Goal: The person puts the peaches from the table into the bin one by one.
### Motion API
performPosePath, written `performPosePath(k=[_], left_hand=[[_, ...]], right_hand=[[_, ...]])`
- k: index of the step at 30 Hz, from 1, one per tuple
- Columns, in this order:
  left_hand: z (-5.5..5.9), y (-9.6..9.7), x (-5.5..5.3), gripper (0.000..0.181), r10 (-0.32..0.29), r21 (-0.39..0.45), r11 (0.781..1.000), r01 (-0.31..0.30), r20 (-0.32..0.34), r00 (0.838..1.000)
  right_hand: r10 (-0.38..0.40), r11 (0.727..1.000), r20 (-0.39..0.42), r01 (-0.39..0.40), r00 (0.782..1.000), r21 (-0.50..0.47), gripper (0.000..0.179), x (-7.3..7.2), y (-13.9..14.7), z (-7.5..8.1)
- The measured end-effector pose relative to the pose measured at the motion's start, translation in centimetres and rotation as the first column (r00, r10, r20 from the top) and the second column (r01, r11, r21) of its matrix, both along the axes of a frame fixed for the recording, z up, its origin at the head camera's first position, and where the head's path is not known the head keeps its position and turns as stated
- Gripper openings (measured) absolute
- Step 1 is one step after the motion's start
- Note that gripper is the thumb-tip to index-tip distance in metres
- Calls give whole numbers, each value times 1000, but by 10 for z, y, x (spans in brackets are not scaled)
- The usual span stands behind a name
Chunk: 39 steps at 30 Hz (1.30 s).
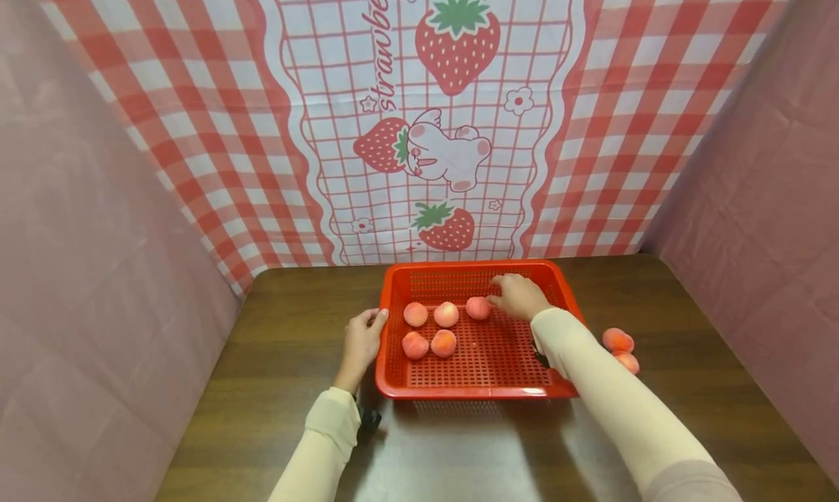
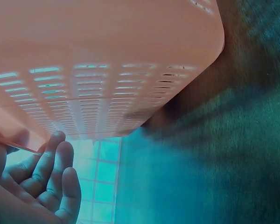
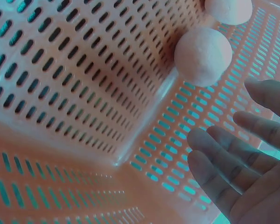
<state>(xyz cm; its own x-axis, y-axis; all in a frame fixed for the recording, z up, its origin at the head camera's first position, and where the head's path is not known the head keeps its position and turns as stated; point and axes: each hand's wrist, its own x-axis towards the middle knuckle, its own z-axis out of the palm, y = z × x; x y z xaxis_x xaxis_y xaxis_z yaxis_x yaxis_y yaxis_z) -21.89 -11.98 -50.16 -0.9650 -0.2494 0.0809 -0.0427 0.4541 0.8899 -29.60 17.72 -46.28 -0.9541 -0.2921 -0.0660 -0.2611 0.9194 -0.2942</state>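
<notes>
A red plastic basket (image 1: 524,391) with slotted walls stands on the table. Several peaches (image 1: 446,315) lie on its floor, three in the back row and two in front of them. At the basket's left side, my left hand (image 1: 362,339) grips the rim, with the thumb over it and the fingers below on the outside. My right hand (image 1: 519,298) is inside the basket, fingers spread, just right of the rightmost back peach (image 1: 478,308). In the right wrist view, a gap shows between those fingertips and the nearer peach (image 3: 203,57), and the palm holds nothing.
Two more peaches (image 1: 618,339) lie on the wooden table (image 1: 275,385) to the right of the basket, one partly behind the right sleeve. A checked strawberry cloth (image 1: 419,123) hangs behind the table. Pink cloth walls (image 1: 98,269) rise on both sides.
</notes>
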Motion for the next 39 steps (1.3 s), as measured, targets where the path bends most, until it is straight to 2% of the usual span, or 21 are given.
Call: performPosePath(k=[6, 12, 25, 31, 39], left_hand=[[-3, -1, 1, 31, 16, -18, 1000, -16, -18, 1000], [-2, 0, 1, 33, 26, -20, 999, -26, 3, 1000], [-1, 0, 0, 35, 14, -23, 1000, -14, 15, 1000], [-1, 0, 1, 35, 13, -18, 1000, -13, 23, 1000], [-1, 0, 1, 34, 9, -21, 1000, -9, 19, 1000]], right_hand=[[-5, 1000, 9, 5, 1000, -14, 47, -3, 4, 8], [2, 1000, 10, -2, 1000, -22, 47, -4, 9, 16], [21, 998, -40, -23, 999, -58, 42, -9, 26, 19], [16, 997, -27, -18, 1000, -77, 40, -9, 30, 19], [12, 998, -64, -16, 998, -60, 39, -8, 36, 22]])
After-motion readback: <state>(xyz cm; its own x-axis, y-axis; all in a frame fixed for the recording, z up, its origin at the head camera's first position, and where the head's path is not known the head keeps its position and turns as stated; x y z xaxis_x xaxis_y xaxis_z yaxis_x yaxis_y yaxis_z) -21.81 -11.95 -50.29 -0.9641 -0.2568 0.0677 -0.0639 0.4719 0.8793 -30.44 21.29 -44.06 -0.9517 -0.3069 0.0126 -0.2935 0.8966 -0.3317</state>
